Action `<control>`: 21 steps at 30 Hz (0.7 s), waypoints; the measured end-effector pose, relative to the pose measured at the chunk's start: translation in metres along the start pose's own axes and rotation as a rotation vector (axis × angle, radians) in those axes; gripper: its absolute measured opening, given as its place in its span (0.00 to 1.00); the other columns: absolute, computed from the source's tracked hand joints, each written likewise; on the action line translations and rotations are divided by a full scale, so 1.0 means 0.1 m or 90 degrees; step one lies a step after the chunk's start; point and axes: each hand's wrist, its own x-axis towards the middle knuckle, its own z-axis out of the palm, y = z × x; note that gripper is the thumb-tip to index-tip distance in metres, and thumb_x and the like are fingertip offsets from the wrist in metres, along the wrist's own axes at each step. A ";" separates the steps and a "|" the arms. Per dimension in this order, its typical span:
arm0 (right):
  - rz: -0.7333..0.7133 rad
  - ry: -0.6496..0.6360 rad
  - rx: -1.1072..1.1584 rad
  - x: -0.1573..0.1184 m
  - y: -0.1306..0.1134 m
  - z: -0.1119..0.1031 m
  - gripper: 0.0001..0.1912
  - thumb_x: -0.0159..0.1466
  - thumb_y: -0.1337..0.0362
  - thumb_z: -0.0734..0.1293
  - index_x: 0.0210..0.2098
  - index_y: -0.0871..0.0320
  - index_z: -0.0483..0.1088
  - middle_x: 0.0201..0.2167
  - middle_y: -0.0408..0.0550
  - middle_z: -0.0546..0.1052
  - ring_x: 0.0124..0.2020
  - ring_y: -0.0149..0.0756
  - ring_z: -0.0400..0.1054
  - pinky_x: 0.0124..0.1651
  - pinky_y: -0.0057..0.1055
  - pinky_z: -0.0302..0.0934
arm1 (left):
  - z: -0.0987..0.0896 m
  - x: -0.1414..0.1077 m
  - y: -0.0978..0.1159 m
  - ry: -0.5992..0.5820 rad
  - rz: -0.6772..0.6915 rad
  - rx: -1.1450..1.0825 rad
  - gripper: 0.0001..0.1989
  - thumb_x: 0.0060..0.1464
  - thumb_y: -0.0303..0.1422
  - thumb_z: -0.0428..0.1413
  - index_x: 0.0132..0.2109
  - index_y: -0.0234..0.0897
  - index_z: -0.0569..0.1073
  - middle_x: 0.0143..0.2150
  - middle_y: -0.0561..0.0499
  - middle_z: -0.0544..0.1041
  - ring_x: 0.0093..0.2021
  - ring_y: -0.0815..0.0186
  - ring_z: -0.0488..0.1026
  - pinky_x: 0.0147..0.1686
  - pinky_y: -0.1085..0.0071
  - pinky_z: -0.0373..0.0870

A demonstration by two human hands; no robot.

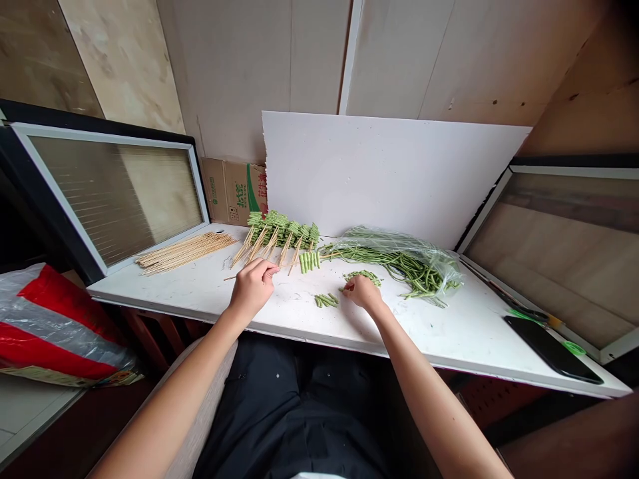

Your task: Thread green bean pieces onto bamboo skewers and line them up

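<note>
I sit at a white table [210,293] by a wooden wall. My left hand [252,287] pinches a thin stick [230,277] with bean bits on it. My right hand [363,293] is curled on a little pile of cut beans [363,275]. Long beans lie in a clear bag [399,256]. Bare sticks [184,251] lie to the left. A black phone [552,348] rests near the right edge.

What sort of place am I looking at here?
Likely a small food-prep back room: long beans in a plastic bag, bare bamboo skewers, finished bean skewers, glass-topped chest freezers.
</note>
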 end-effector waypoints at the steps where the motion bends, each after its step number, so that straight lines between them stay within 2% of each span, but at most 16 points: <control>1: -0.001 0.001 0.006 0.00 0.00 0.00 0.03 0.59 0.64 0.77 0.33 0.55 0.83 0.39 0.57 0.84 0.43 0.50 0.78 0.42 0.36 0.67 | 0.00 0.00 0.00 -0.002 -0.003 -0.001 0.11 0.64 0.23 0.53 0.37 0.39 0.77 0.35 0.48 0.81 0.37 0.61 0.78 0.40 0.67 0.73; 6: -0.038 -0.002 0.086 -0.01 -0.02 -0.10 0.06 0.63 0.60 0.75 0.34 0.56 0.82 0.39 0.56 0.84 0.40 0.46 0.77 0.41 0.35 0.66 | -0.01 0.00 0.00 -0.007 -0.004 -0.002 0.11 0.64 0.23 0.53 0.37 0.39 0.78 0.35 0.48 0.81 0.38 0.61 0.78 0.40 0.68 0.73; 9: -0.091 -0.025 0.335 -0.03 -0.06 -0.25 0.14 0.65 0.51 0.74 0.39 0.56 0.81 0.42 0.55 0.84 0.38 0.40 0.76 0.37 0.32 0.64 | -0.03 0.01 0.01 0.002 -0.004 -0.004 0.11 0.65 0.24 0.53 0.37 0.39 0.78 0.36 0.48 0.82 0.38 0.61 0.78 0.40 0.68 0.73; 11: -0.106 -0.048 0.542 -0.06 -0.10 -0.36 0.20 0.61 0.46 0.76 0.43 0.55 0.80 0.43 0.53 0.83 0.38 0.38 0.74 0.34 0.30 0.63 | -0.06 0.02 0.02 0.015 -0.004 -0.011 0.11 0.66 0.25 0.53 0.38 0.38 0.79 0.36 0.48 0.82 0.37 0.62 0.78 0.39 0.68 0.73; 14: -0.111 -0.059 0.748 -0.12 -0.18 -0.49 0.28 0.55 0.45 0.80 0.49 0.52 0.79 0.45 0.49 0.82 0.40 0.36 0.73 0.35 0.29 0.64 | -0.08 0.04 0.06 0.037 0.003 -0.025 0.10 0.66 0.26 0.54 0.38 0.38 0.79 0.36 0.48 0.83 0.36 0.63 0.78 0.39 0.69 0.73; 17: -0.133 -0.078 0.851 -0.18 -0.24 -0.56 0.26 0.55 0.45 0.81 0.47 0.50 0.79 0.45 0.47 0.80 0.43 0.36 0.72 0.37 0.28 0.65 | -0.09 0.04 0.10 0.041 0.008 -0.034 0.10 0.66 0.26 0.55 0.38 0.38 0.79 0.36 0.49 0.83 0.35 0.63 0.78 0.38 0.69 0.73; 21: -0.158 -0.115 0.918 -0.23 -0.28 -0.59 0.22 0.57 0.45 0.80 0.44 0.49 0.78 0.49 0.48 0.80 0.51 0.39 0.73 0.36 0.27 0.65 | -0.08 0.04 0.16 0.033 0.011 -0.036 0.10 0.67 0.27 0.55 0.37 0.39 0.79 0.35 0.49 0.82 0.34 0.64 0.77 0.36 0.69 0.73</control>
